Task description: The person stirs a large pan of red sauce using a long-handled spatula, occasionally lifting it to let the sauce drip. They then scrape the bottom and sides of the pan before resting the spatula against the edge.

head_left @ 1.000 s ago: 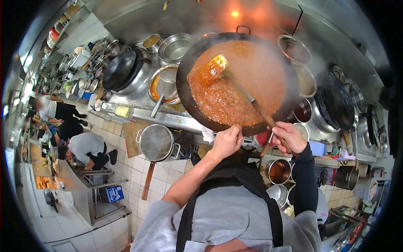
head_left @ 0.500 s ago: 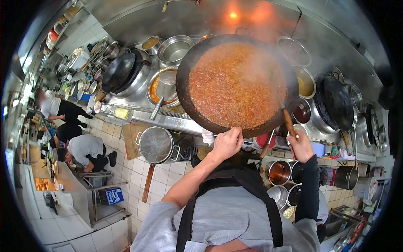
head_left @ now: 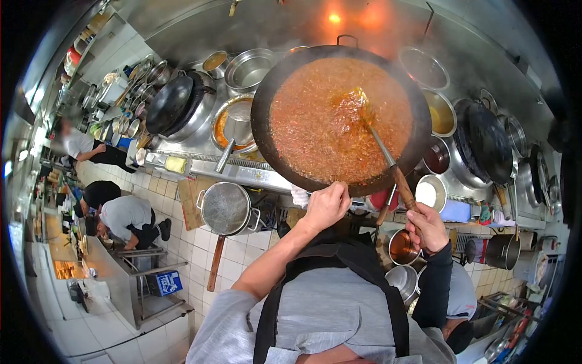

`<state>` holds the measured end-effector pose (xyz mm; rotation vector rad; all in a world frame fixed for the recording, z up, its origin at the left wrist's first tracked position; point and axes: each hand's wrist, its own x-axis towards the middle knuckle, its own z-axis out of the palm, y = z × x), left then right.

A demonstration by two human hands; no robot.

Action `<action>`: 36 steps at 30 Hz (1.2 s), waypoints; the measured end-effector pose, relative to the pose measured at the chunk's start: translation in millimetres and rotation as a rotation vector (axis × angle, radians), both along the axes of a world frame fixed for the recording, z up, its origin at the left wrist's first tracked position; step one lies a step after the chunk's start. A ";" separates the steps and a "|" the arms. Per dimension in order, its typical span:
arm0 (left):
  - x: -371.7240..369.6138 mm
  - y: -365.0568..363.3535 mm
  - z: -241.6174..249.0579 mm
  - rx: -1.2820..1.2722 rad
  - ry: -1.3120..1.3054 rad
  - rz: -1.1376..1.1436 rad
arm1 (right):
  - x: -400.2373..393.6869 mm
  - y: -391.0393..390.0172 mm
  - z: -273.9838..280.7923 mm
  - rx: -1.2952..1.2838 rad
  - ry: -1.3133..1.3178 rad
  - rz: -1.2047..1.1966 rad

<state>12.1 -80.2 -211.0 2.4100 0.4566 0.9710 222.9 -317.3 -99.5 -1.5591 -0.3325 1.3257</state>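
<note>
A big black wok (head_left: 262,142) holds bubbling reddish-brown sauce (head_left: 309,115) flecked with red bits, and steam drifts over it. My left hand (head_left: 327,206) is closed at the wok's near rim, where it covers what it grips. In my right hand (head_left: 429,227) is the wooden handle of a long cooking utensil (head_left: 383,147) with a metal shaft. The utensil slants into the wok, its sauce-coated head breaking the surface right of the middle. On the wok's far side, a loop handle (head_left: 348,39) stands up.
Left of the wok sits a sauce-stained pan (head_left: 219,124) with a strainer across it. Below, a mesh skimmer (head_left: 225,208) rests on a pot. Black woks (head_left: 488,142) and steel pots stand right. One person (head_left: 462,297) bends close at my right; others (head_left: 126,218) work at left.
The utensil's head has swept from the wok's right side towards the middle, stirring up the sauce. My right hand is lower and closer. A person has come into view at lower right.
</note>
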 end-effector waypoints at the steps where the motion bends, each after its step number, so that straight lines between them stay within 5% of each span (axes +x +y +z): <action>1: 0.0 0.1 -0.3 -0.004 0.003 -0.001 | -1.0 0.9 -1.9 -0.003 -0.056 -0.001; 10: -1.4 -1.2 2.5 -0.037 0.037 0.000 | -30.0 10.0 -38.6 0.160 -1.024 0.008; 19: -1.6 -1.2 7.2 -0.041 0.027 0.002 | -59.7 -18.9 -114.2 0.006 -1.032 0.067; 22: -1.5 -1.4 4.6 -0.043 0.026 0.002 | -59.0 1.5 -110.6 0.196 -0.962 0.001; 26: -0.2 0.0 1.4 -0.035 0.024 -0.004 | -46.2 64.7 -57.3 0.166 -0.552 0.041; 31: -2.0 -1.8 3.1 -0.008 0.021 0.019 | -22.0 141.1 -71.6 0.294 -1.141 0.210; 34: -0.6 -3.5 -2.9 -0.011 0.017 0.052 | -22.4 157.9 -47.2 0.071 -0.354 0.247; 36: -1.9 -4.0 -2.4 -0.039 0.026 0.045 | -18.3 158.2 -52.1 0.066 -0.066 0.199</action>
